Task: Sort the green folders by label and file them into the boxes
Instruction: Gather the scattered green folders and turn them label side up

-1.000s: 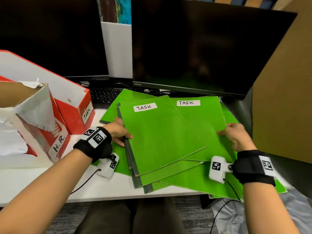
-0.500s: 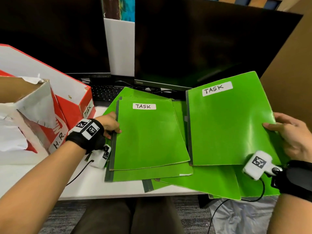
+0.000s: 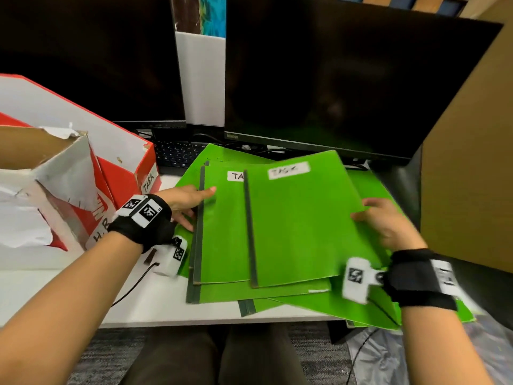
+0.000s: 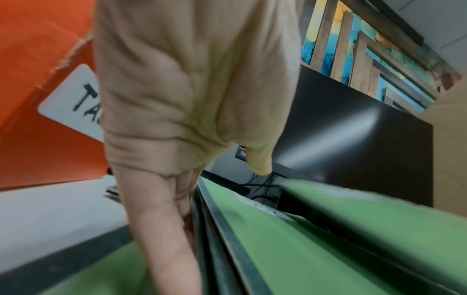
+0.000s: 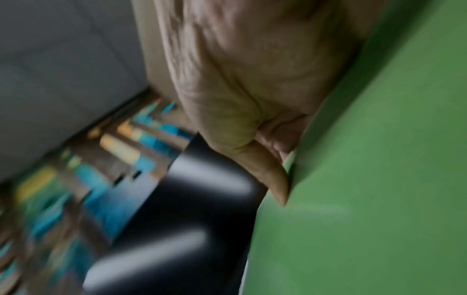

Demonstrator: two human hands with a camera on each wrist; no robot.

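Several green folders (image 3: 222, 245) lie fanned on the white desk (image 3: 155, 304); the top one of the pile shows a label starting "TA". My left hand (image 3: 191, 204) holds the pile at its dark spines, thumb on top and fingers along the edge, as the left wrist view shows for the hand (image 4: 189, 99) and the spines (image 4: 227, 249). My right hand (image 3: 385, 220) pinches the right edge of another green folder (image 3: 299, 223) labelled TASK, held just above the pile and overlapping it. The right wrist view is blurred; there a thumb (image 5: 267, 175) lies against this folder (image 5: 379, 179).
Two red boxes stand at the left: one labelled TASK (image 3: 133, 173), one labelled H.R. (image 3: 91, 218) in front with a torn rim. Two dark monitors (image 3: 333, 79) and a keyboard (image 3: 177, 155) are behind the folders. A brown cardboard panel (image 3: 472, 162) stands at the right.
My right hand lifted a TASK folder off the spread to the right, then brought it back left and lower over the pile. My left hand stayed at the pile's spines.
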